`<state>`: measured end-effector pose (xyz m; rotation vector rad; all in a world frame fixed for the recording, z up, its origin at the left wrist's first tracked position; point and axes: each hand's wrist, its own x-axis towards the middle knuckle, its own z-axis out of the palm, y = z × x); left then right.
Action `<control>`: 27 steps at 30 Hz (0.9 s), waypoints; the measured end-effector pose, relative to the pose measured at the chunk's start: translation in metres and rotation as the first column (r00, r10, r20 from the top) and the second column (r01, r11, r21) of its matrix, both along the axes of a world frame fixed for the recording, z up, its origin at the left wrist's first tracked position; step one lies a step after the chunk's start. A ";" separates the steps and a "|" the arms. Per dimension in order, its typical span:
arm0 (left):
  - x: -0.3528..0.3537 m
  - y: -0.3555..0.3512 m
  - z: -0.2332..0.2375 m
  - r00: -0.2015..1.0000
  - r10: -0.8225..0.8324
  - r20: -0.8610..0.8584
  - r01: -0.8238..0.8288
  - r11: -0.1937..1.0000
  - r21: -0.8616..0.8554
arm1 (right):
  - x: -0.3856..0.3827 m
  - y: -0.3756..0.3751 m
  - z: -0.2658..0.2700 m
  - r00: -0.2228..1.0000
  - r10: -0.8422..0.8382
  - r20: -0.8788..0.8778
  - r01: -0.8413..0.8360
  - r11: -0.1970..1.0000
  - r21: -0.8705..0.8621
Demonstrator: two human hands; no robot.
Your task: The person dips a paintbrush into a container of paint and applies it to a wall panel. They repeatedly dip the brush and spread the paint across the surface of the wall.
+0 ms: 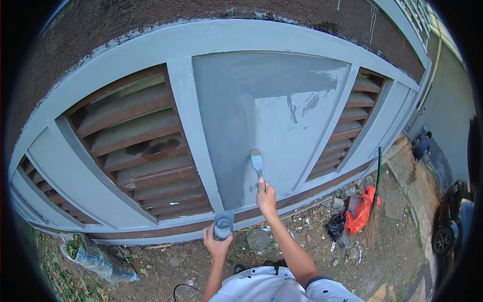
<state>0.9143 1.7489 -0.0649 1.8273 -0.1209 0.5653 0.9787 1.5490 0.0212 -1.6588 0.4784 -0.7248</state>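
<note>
My right hand [265, 195] is closed around the handle of a paintbrush [257, 162], whose bristles point up against the wall panel [287, 126]. Darker grey wet paint covers the panel's left side and top; the lower right part is lighter, with a few dark streaks. Lower and to the left, my left hand [218, 243] grips a grey cup [223, 224] from below, its open top facing me. Some grey paint shows inside it.
Brown louvred vents [146, 146] flank the panel. On the ground lie a filled clear sack [100, 259], a black bag [336, 227] and a red bag [360, 211] beside a green-handled broom [377, 186]. Another person [422, 146] crouches far right, near a parked vehicle [453, 231].
</note>
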 end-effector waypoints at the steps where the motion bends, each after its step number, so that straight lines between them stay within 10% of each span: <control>1: 0.000 0.003 0.000 1.000 -0.001 0.003 0.001 1.000 0.018 | -0.005 0.000 0.003 0.998 -0.031 -0.057 0.030 0.999 -0.024; 6: -0.002 0.004 0.000 0.998 -0.020 -0.059 0.023 0.998 0.054 | -0.020 -0.001 0.123 0.996 0.077 0.043 -0.082 0.991 0.107; 11: -0.001 0.000 -0.007 0.991 -0.127 -0.036 0.130 0.987 0.097 | 0.008 -0.001 0.203 0.966 -0.029 0.256 0.075 0.982 -0.174; 21: -0.005 0.009 -0.007 0.987 -0.162 0.004 0.158 0.970 0.184 | -0.012 -0.025 -0.020 0.926 -0.105 -0.363 0.129 0.991 0.041; 23: -0.008 0.011 -0.003 0.987 -0.150 -0.063 0.156 0.982 0.103 | -0.025 -0.042 -0.030 0.865 -0.281 -0.415 0.144 0.933 -0.330; 27: -0.006 0.015 -0.017 0.985 -0.164 -0.045 0.168 0.981 0.094 | -0.044 -0.045 0.093 0.932 -0.306 -0.193 0.218 0.900 -0.377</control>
